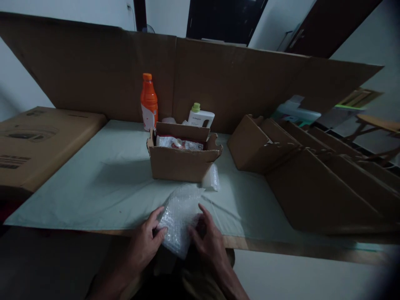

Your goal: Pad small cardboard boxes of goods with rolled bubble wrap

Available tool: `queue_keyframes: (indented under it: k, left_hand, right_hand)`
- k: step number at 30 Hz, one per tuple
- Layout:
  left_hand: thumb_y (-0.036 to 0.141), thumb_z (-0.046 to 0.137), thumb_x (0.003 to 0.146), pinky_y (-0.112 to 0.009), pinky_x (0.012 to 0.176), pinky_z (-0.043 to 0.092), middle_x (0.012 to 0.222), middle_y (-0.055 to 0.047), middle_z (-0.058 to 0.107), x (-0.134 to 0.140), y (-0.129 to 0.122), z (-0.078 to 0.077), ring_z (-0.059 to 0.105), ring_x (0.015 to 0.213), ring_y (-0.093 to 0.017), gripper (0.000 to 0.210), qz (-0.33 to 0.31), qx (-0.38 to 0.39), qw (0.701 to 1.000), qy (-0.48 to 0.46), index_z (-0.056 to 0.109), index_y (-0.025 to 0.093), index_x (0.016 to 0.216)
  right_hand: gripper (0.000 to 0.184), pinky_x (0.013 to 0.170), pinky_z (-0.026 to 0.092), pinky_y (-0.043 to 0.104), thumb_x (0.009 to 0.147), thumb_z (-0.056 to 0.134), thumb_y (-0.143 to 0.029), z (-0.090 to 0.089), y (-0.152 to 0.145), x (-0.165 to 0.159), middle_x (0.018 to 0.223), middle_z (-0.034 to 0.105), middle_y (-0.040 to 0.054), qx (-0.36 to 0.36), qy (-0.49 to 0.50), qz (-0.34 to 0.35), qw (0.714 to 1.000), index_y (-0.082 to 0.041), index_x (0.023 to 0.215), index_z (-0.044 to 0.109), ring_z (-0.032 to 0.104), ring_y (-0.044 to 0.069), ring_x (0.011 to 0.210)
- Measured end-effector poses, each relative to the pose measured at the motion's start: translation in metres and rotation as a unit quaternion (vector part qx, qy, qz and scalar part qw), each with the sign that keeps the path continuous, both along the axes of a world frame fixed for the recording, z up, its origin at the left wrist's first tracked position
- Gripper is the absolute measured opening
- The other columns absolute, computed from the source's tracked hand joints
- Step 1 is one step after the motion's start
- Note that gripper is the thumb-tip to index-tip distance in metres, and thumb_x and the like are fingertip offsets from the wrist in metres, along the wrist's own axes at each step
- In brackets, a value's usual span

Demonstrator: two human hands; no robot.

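A piece of clear bubble wrap (179,214) is held up at the table's front edge, between my two hands. My left hand (146,237) grips its left edge, thumb on the near face and fingers partly hidden behind. At its right edge, my right hand (209,239) has the thumb against the wrap and the index finger raised; the other fingers are curled and dim. Just beyond stands an open cardboard box (181,164) with white-and-red packaging (179,143) inside. Another bubble wrap roll or bundle (212,179) lies by the box's right front corner.
Behind the box stand an orange bottle (149,102) and a white jug with a green cap (201,117). Several cardboard boxes (325,187) line the right side. A large flat carton (46,141) lies at left. A tall cardboard panel (237,79) closes off the back.
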State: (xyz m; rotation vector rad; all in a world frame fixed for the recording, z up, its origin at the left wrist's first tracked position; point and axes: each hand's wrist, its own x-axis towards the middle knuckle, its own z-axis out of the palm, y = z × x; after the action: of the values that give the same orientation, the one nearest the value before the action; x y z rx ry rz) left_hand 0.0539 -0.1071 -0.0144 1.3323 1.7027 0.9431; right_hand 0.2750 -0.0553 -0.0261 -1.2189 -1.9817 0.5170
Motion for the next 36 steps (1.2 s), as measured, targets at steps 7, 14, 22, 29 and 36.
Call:
queue_keyframes:
  k: [7,14,22,29,36]
  left_hand:
    - [0.032,0.048,0.083,-0.030,0.068,0.049,0.061,0.003,0.056,0.006,-0.002,0.000,0.057,0.063,-0.018,0.067,0.019,-0.004,0.999,0.045,0.054,0.011,0.147]
    - [0.045,0.060,0.087,-0.027,0.065,0.053,0.077,-0.002,0.071,-0.029,0.006,0.010,0.061,0.064,-0.016,0.045,0.017,0.043,0.998,0.034,0.071,0.020,0.123]
    - [0.045,0.077,0.073,-0.046,0.100,0.057,0.154,-0.021,0.048,-0.072,0.120,0.023,0.055,0.137,-0.033,0.098,0.074,0.124,0.988,-0.053,0.032,0.020,0.157]
    - [0.033,0.072,0.076,-0.047,0.106,0.053,0.130,-0.013,0.069,-0.062,0.176,0.024,0.068,0.118,-0.029,0.069,0.076,0.148,0.986,-0.031,0.052,0.017,0.140]
    - [0.028,0.069,0.075,-0.050,0.109,0.050,0.132,-0.015,0.067,-0.075,0.220,0.021,0.066,0.120,-0.030,0.076,0.097,0.152,0.983,-0.030,0.048,0.014,0.147]
  right_hand:
    - [0.055,0.093,0.055,0.049,0.089,0.069,-0.033,0.006,-0.036,0.010,0.130,0.069,0.0146,0.154,-0.135,0.124,0.971,-0.025,0.142,0.055,0.064,0.034,0.118]
    - [0.038,0.083,0.058,0.037,0.094,0.047,-0.010,0.007,-0.021,-0.008,0.110,0.078,0.0079,0.069,-0.031,0.203,0.976,-0.024,0.125,0.066,0.073,0.023,0.099]
    - [0.030,0.098,0.057,0.042,0.096,0.063,-0.048,0.072,0.080,0.017,0.155,0.052,0.0138,-0.100,0.152,0.020,0.983,-0.022,0.095,0.078,0.060,0.031,0.130]
    - [0.027,0.114,0.044,0.045,0.093,0.061,-0.042,0.068,0.165,-0.021,0.146,0.057,0.0131,-0.063,0.145,0.066,0.985,-0.019,0.091,0.076,0.055,0.029,0.135]
    - [0.032,0.110,0.046,0.047,0.087,0.065,-0.049,0.064,0.200,-0.017,0.151,0.054,0.0143,-0.075,0.150,0.030,0.985,-0.019,0.089,0.077,0.053,0.031,0.137]
